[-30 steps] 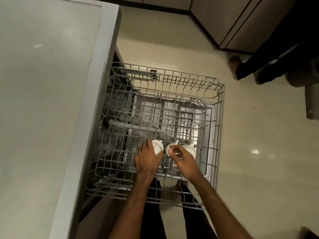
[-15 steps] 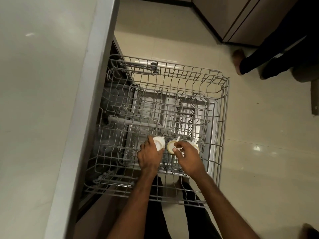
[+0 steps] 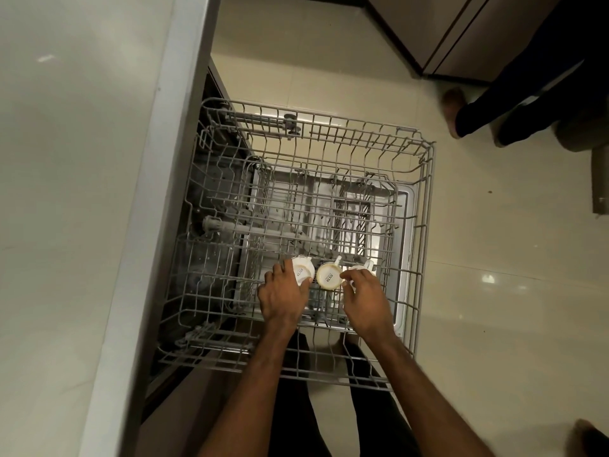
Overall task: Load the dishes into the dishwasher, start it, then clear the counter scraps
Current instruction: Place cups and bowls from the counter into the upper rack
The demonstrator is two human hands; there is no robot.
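Observation:
The grey wire upper rack (image 3: 425, 199) of the dishwasher is pulled out over the floor. Three white cups stand upside down in a row near its front: a left cup (image 3: 302, 271), a middle cup (image 3: 329, 276) and a right cup (image 3: 362, 268). My left hand (image 3: 283, 295) grips the left cup, fingers and thumb curled round its side. My right hand (image 3: 364, 300) covers most of the right cup, with its thumb reaching toward the middle cup; whether it grips the cup is hidden.
The pale counter (image 3: 82, 192) runs along the left, its edge above the dishwasher opening. The lower rack and the open door (image 3: 407, 225) lie beneath the upper rack. Another person's legs and feet (image 3: 494, 103) stand on the tiled floor at the top right, beside cabinets (image 3: 461, 34).
Both hands stay at the cups, with small shifts. The right hand's fingers have moved off the middle cup's base toward the right cup. The camera has tilted slightly.

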